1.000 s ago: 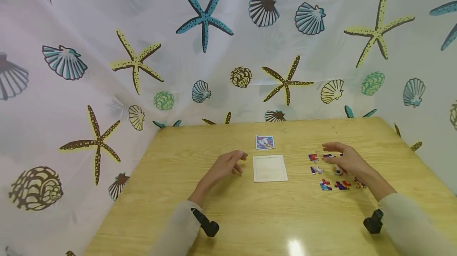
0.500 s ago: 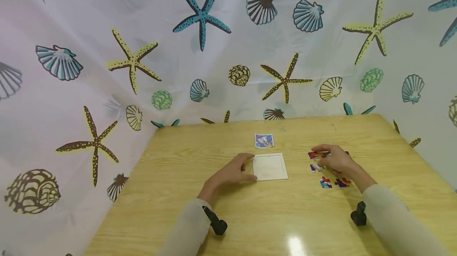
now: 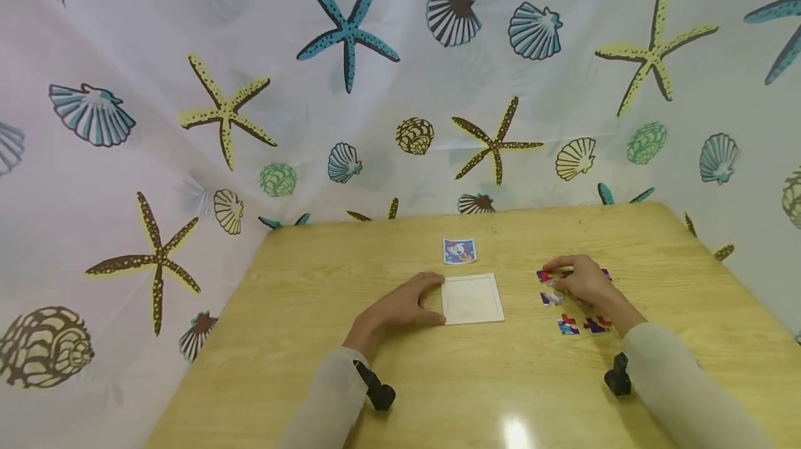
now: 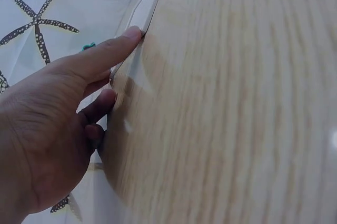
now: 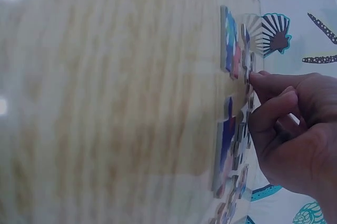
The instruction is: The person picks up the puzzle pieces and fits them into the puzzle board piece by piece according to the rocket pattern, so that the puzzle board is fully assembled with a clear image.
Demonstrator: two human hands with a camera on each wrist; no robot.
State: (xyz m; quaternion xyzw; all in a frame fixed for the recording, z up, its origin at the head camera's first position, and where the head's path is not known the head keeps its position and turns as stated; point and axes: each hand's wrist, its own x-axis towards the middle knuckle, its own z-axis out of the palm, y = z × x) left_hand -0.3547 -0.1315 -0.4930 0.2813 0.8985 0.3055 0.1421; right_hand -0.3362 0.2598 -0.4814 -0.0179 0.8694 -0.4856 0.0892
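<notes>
A square white puzzle tray (image 3: 472, 299) lies on the table in the head view. My left hand (image 3: 403, 306) holds its left side, thumb at the near corner and index finger at the far corner; the left wrist view shows the thumb against the tray's edge (image 4: 150, 10). To the right lie several colourful jigsaw pieces (image 3: 568, 324). My right hand (image 3: 588, 282) is over the top-left ones, index finger and thumb about a red and purple jigsaw piece (image 3: 543, 276). In the right wrist view, its thumb meets the row of pieces; the hand partly hides others.
A small picture card (image 3: 459, 251) with a white cartoon figure lies behind the tray. The wooden table (image 3: 350, 254) meets a curtain (image 3: 375, 171) printed with shells and starfish at its back and sides. Loose pieces (image 5: 226, 150) lie close together beside my right hand.
My left hand has come rightward to the tray and taken its left side. My right hand has moved left and lowered to the top-left jigsaw piece. The head view has shifted slightly.
</notes>
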